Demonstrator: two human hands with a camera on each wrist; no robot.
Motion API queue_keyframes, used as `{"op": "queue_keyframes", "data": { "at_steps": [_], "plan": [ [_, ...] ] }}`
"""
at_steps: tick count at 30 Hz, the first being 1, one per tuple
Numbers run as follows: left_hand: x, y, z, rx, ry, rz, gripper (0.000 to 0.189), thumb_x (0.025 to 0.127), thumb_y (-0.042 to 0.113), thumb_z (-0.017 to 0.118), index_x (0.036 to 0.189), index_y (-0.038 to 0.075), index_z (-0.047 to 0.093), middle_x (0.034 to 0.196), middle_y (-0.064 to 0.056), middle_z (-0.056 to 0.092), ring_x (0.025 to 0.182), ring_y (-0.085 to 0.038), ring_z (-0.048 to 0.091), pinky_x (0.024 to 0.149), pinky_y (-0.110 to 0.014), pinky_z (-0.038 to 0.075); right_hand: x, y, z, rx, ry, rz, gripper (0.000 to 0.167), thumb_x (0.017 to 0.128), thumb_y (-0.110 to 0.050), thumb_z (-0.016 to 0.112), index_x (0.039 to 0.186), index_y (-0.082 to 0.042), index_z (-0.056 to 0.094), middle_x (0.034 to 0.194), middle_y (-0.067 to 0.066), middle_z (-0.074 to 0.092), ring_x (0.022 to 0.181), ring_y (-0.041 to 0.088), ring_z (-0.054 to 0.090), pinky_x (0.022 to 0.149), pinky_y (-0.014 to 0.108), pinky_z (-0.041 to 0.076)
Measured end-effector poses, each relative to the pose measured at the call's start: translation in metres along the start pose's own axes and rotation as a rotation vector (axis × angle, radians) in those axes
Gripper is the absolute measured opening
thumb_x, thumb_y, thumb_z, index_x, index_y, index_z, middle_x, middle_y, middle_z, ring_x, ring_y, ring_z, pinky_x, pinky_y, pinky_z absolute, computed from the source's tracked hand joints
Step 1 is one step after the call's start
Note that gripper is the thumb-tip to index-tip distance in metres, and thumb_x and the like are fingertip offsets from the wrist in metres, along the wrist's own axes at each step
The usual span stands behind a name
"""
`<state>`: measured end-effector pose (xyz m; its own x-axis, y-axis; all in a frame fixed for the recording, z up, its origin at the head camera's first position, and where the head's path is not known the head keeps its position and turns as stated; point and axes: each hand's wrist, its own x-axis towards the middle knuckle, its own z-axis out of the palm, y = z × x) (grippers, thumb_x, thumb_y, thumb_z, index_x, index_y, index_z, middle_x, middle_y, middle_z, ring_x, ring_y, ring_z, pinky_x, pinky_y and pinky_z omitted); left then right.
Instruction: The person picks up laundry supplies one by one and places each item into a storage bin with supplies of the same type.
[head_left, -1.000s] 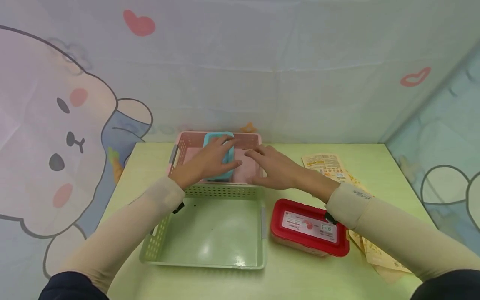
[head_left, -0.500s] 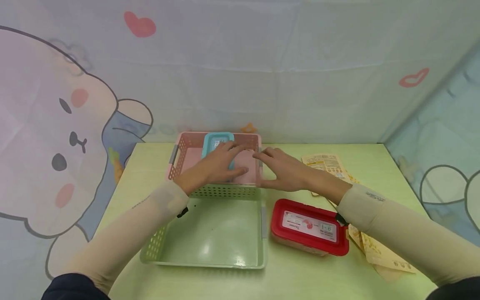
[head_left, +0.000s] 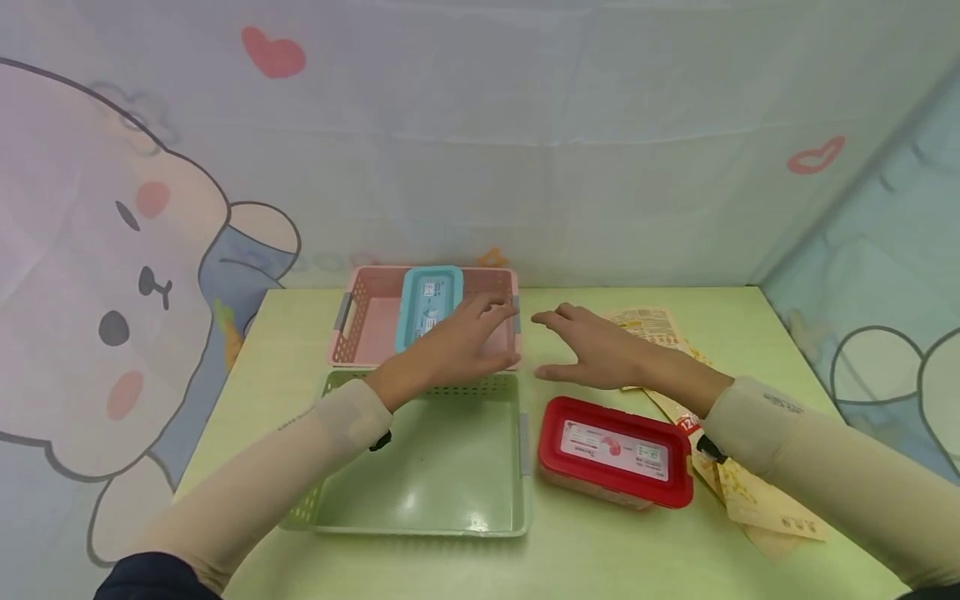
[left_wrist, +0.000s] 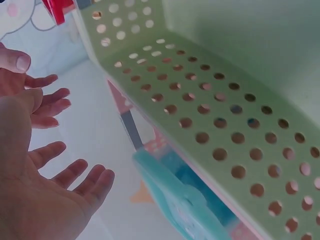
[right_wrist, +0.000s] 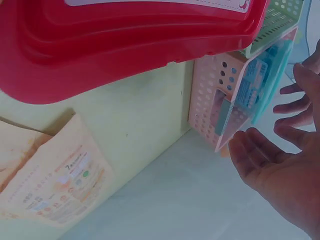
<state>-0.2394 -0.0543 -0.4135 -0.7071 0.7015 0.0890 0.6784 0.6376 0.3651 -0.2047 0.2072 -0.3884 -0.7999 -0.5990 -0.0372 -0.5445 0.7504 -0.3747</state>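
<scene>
My left hand [head_left: 471,340] hovers over the front right part of the pink basket [head_left: 341,357], fingers relaxed and holding nothing. A box with a light blue lid [head_left: 429,304] stands inside that basket, left of the hand. My right hand [head_left: 600,346] is in the air just right of the basket, its fingers loosely spread with nothing in them. Below it on the table lies a box with a red lid [head_left: 615,450] and a white label. In the left wrist view the blue lid [left_wrist: 175,200] shows past the green basket's holed wall [left_wrist: 220,120].
A green basket [head_left: 420,467] stands in front of the pink one, partly under my left forearm. Several yellow printed packets [head_left: 765,500] lie at the right, partly beneath my right forearm. A printed cloth [head_left: 555,142] hangs behind the table's far edge.
Both hands have shifted right and slightly toward me, away from the blue-lidded box, which now shows more fully. The baskets and red-lidded box stay put on the table.
</scene>
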Motion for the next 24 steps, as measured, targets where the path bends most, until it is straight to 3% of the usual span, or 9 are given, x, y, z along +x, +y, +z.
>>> {"op": "queue_keyframes", "data": {
  "at_steps": [7,10,16,24],
  "plan": [
    [-0.002,0.015,0.007,-0.063,-0.031,-0.031,0.072,0.102,0.052,0.066,0.161,0.017,0.044,0.158,-0.005,0.042,0.142,-0.024,0.045,0.112,-0.044,0.05,-0.01,0.008,-0.007,0.038,-0.025,0.008,0.067,0.096,-0.042,0.078,0.147,-0.005,0.055,0.137,0.014,0.061,0.123,0.032,0.061,0.101,0.054,0.055],
    [-0.002,0.023,0.01,-0.133,-0.054,-0.05,0.074,0.101,0.052,0.066,0.162,0.016,0.043,0.158,-0.006,0.042,0.142,-0.024,0.045,0.113,-0.045,0.048,-0.013,0.01,-0.013,0.044,-0.037,-0.006,0.063,0.097,-0.041,0.078,0.144,-0.005,0.056,0.134,0.013,0.063,0.121,0.033,0.064,0.1,0.054,0.056],
    [-0.002,0.038,0.015,-0.338,-0.051,-0.143,0.071,0.102,0.05,0.066,0.158,0.012,0.046,0.151,-0.008,0.053,0.131,-0.025,0.058,0.103,-0.044,0.055,-0.02,0.013,-0.018,0.055,-0.036,-0.015,0.064,0.097,-0.042,0.077,0.146,-0.005,0.056,0.137,0.013,0.061,0.12,0.032,0.064,0.099,0.053,0.056],
    [-0.006,0.05,0.017,-0.46,-0.058,-0.212,0.066,0.102,0.045,0.068,0.155,0.01,0.049,0.143,-0.01,0.06,0.124,-0.027,0.063,0.098,-0.039,0.057,-0.03,0.021,-0.016,0.075,-0.064,-0.001,0.067,0.096,-0.045,0.078,0.147,-0.007,0.056,0.138,0.011,0.062,0.12,0.03,0.064,0.096,0.05,0.058]
  ]
}}
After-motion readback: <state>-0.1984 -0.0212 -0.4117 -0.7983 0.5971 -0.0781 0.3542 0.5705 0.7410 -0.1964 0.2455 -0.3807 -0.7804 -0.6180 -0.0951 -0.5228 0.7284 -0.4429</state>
